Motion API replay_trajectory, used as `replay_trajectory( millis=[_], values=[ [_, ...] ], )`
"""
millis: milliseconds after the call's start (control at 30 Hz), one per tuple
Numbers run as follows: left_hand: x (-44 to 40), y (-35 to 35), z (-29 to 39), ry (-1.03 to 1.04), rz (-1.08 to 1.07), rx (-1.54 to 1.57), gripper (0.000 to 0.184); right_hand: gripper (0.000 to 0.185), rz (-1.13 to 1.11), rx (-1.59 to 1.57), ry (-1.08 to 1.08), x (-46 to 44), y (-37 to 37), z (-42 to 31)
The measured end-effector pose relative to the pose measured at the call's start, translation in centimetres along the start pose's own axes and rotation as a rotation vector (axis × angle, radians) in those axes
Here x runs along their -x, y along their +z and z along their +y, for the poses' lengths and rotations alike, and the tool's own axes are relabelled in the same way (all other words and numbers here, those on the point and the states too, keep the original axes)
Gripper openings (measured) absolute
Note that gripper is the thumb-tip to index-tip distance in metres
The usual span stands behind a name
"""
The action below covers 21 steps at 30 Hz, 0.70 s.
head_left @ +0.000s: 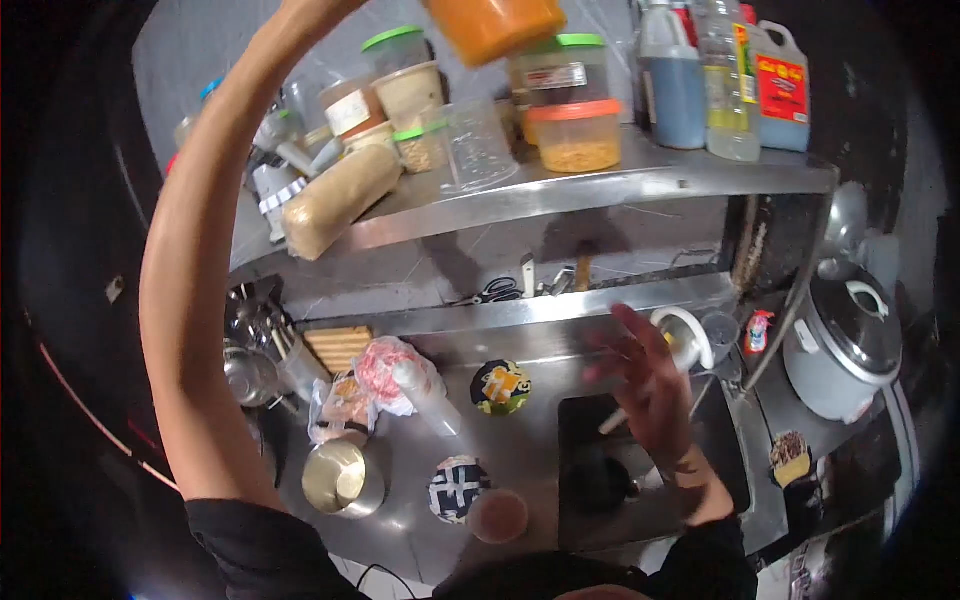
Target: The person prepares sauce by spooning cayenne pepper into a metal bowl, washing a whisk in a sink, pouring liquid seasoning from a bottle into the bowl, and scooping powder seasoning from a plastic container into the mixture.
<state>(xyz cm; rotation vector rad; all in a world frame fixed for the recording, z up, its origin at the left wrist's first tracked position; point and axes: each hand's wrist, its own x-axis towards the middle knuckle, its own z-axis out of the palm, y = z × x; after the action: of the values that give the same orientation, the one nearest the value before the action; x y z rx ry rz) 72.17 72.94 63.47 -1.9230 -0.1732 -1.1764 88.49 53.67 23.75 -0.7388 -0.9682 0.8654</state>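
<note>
My left arm (190, 250) reaches up past the shelf, and its hand lies beyond the top edge of the view. Close to where the arm leaves the frame, an orange container (500, 25) hangs tilted above the shelf tubs, cut off by the edge; what supports it is hidden. My right hand (645, 385) is raised over the sink (575, 490), a little blurred, with its fingers apart and nothing in them. Near that hand is a white curved handle (700, 335). An orange-lidded tub (580, 135) and a clear container (480, 145) stand on the shelf.
Bottles and jugs (675, 95) line the right of the metal shelf (640, 185); a wrapped tan roll (340, 200) overhangs its left front. Below are a metal pot (343, 478), pink-filled plastic bags (390, 372) and a cup (498, 515). A rice cooker (845, 340) stands right.
</note>
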Motion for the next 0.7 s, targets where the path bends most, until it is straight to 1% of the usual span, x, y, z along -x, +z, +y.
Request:
replay_trajectory(
  millis=[33,67,133,167,200,267,300,333,367,400,467,500,567,600,633,667,700],
  values=[
    [1.0,-0.8,1.7,-0.082,-0.03,0.122,0.035,0.064,-0.078,-0.1,-0.014,-1.1,1.0,-1.2],
    [1.9,-1.5,3.2,-0.164,-0.063,0.245,0.037,0.069,-0.162,-0.274,0.05,-1.7,1.8,-2.5],
    [4.2,-1.9,5.5,-0.168,-0.153,0.392,0.048,0.077,-0.285,-0.583,0.233,-2.6,3.4,-5.5],
    [5.6,-1.9,7.2,-0.104,-0.11,0.437,0.038,0.081,-0.336,-0.726,0.337,-2.6,4.0,-6.5],
    [7.1,-2.0,9.2,-0.041,-0.067,0.481,0.029,0.089,-0.399,-0.782,0.308,-2.6,4.0,-6.7],
    [9.6,-3.1,12.6,-0.198,-0.174,0.616,0.03,0.104,-0.529,-0.887,0.244,-2.7,3.8,-6.3],
    [10.7,-3.0,13.3,-0.155,-0.137,0.658,0.031,0.065,-0.591,-0.877,0.228,-2.7,3.3,-5.7],
    [11.9,-2.5,13.8,-0.113,-0.101,0.699,0.033,0.055,-0.584,-0.638,-0.012,-2.2,3.3,-5.2],
    [13.3,-1.9,13.8,-0.09,-0.096,0.729,0.035,0.052,-0.563,-0.394,-0.241,-1.2,3.7,-4.4],
    [14.4,-1.2,13.8,-0.051,-0.058,0.752,0.034,0.061,-0.525,-0.228,-0.419,-1.2,3.8,-2.8],
    [16.2,0.2,13.8,0.025,0.022,0.789,0.034,0.087,-0.348,0.11,-0.756,-1.1,4.1,0.4],
    [17.0,0.4,14.2,-0.073,-0.015,0.811,0.035,0.084,-0.354,0.171,-0.777,-1.3,3.5,1.0],
    [18.6,0.5,15.5,-0.278,-0.089,0.849,0.039,0.086,-0.242,0.045,-0.542,-1.2,2.8,1.2],
    [19.2,0.5,16.2,-0.442,-0.148,1.033,0.043,0.085,-0.123,-0.137,-0.285,-1.1,3.0,0.4],
    [19.8,0.6,16.8,-0.61,-0.209,1.215,0.047,0.087,-0.01,-0.123,-0.297,-1.2,3.2,0.5],
    [20.2,0.1,17.1,-0.705,-0.274,1.421,0.054,0.088,0.104,-0.106,-0.305,-1.3,3.5,0.5],
    [20.5,-0.4,17.4,-0.828,-0.327,1.626,0.062,0.09,0.207,0.107,-0.581,-1.9,4.1,1.3]
  ],
)
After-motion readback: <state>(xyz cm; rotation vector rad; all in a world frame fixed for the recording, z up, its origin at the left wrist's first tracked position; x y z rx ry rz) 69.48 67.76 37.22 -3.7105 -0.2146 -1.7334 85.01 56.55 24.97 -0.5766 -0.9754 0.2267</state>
